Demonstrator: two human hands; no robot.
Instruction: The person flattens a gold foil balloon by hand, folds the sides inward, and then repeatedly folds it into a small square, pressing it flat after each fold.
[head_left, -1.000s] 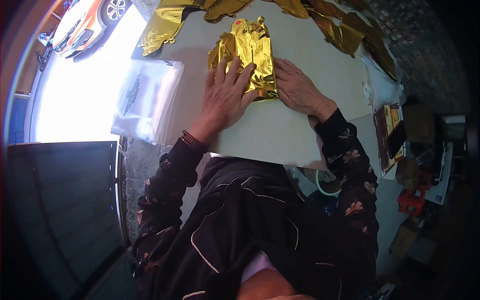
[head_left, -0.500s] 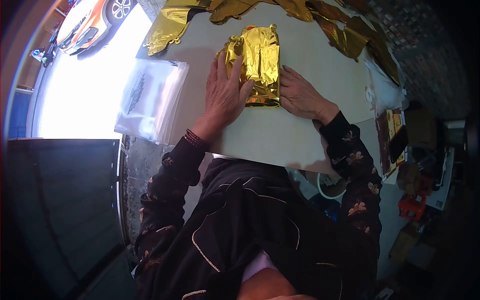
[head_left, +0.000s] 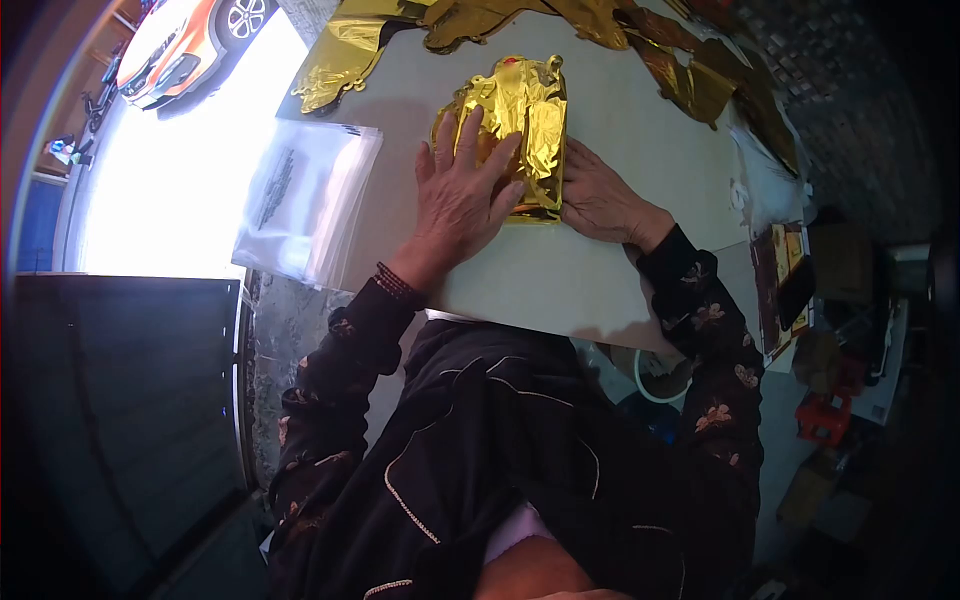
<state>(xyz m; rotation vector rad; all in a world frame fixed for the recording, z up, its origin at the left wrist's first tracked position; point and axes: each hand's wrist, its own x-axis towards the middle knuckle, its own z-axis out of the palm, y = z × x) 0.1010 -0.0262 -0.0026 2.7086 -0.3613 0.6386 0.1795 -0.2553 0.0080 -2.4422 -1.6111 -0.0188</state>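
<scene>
A folded gold foil balloon [head_left: 543, 120], flat and crinkled, lies on the pale tabletop in front of me. My left hand [head_left: 460, 205] rests on its left part with the fingers spread, covering some of the foil. Along the right edge, my right hand [head_left: 604, 195] lies with its fingers stretched out and touching the foil's side. A small red spot shows at the top of the folded foil. More flat gold foil balloons [head_left: 350, 50] are spread along the far edge of the table.
A stack of clear plastic bags [head_left: 305, 200] lies at the table's left edge. On the right are a dark phone-like object [head_left: 797, 288] on a patterned box and a red stool [head_left: 824, 417]. Under the table stands a white-rimmed bucket [head_left: 662, 385]. An orange car [head_left: 180, 55] is outside.
My left hand has slid a little to the right across the foil, its fingers spreading wider. The folded foil has shifted slightly right and toward me. My right hand stays at its edge.
</scene>
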